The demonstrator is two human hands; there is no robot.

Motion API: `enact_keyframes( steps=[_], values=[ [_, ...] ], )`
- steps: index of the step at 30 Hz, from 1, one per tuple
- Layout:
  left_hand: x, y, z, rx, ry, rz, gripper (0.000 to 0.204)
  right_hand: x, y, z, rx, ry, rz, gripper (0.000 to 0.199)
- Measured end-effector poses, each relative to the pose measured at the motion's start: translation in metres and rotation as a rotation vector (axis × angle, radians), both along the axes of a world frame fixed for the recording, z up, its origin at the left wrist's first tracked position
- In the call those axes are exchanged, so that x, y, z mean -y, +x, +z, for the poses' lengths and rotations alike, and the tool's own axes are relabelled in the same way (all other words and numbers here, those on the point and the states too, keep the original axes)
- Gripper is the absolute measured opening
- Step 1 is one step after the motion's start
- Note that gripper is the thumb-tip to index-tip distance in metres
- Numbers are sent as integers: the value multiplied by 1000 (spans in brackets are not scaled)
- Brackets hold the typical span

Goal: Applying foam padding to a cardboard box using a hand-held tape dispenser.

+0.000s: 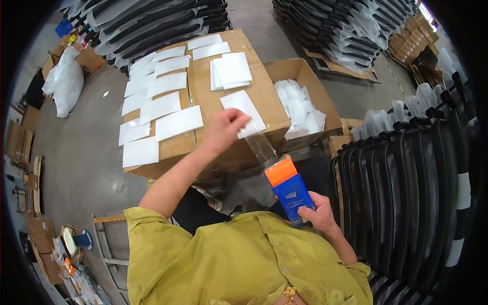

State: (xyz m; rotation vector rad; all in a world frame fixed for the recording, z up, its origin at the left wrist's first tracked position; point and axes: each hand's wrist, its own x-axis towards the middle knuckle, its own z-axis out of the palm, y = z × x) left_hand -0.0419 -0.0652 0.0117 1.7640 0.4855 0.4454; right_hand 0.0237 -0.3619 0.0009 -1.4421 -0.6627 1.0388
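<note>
My right hand (319, 212) grips a blue and orange tape dispenser (288, 190) held in front of my chest. A strip of clear tape (261, 147) runs from its toothed edge up to a white foam sheet (244, 113) at the near right of the cardboard box top. My left hand (226, 129) is closed in a pinch at the tape's far end, over that sheet. Whether the fingers touch the sheet as well, I cannot tell. A small pile of white foam sheets (231, 70) lies just beyond.
More white sheets (168, 84) lie in overlapping rows on the left of the large cardboard box (203, 96). An open carton (325, 109) with white sheets stands to its right. Stacked black chair frames (401, 188) rise close on my right, with further stacks (152, 25) behind.
</note>
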Motion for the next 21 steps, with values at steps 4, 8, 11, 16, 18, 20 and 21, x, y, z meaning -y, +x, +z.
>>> enact_keyframes(
  steps=[4,8,11,16,18,20,21],
  values=[
    [-29,15,-13,-1,427,159,18,-30,4,6,-92,-33,-50,28],
    [-56,32,-36,159,766,249,15,-69,16,2,-170,30,-65,31],
    [-62,38,-46,13,906,314,20,-86,26,-6,-141,-2,-46,30],
    [-45,37,-25,-68,1331,664,37,-97,32,-11,-227,-25,-23,32],
    [-37,19,-22,20,1044,552,37,-92,33,-17,-202,-45,-25,33],
    [-20,-19,-27,-162,395,314,35,-86,34,-17,-190,-57,-19,33],
    [-10,-36,-27,-316,44,177,37,-82,33,-17,-172,-67,-6,33]
  ],
)
